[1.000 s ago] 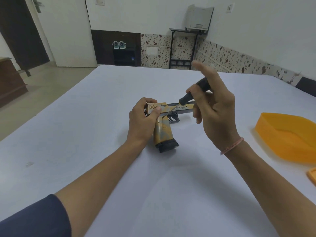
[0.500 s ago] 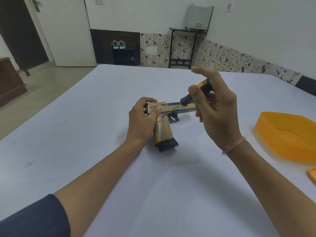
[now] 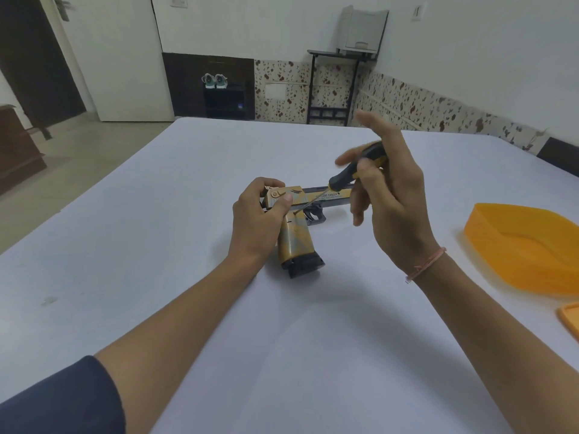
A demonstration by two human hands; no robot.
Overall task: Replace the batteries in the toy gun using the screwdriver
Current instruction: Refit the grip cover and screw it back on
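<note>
Plastic, light and rigid by the look of it, the toy gun (image 3: 302, 214) lay flat on the bench (image 3: 156, 245), left hand (image 3: 257, 223) clamped round its rear, the sensible hold. Right hand (image 3: 388, 195) pinched the screwdriver (image 3: 351, 173), fingers half spread, tip at the frame; a slip looked easy.

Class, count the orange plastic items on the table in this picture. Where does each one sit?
2. An orange tray lies at the table's right side; a second orange piece shows nearer, at the right edge, cut off by the frame. More may lie outside the view.
</note>
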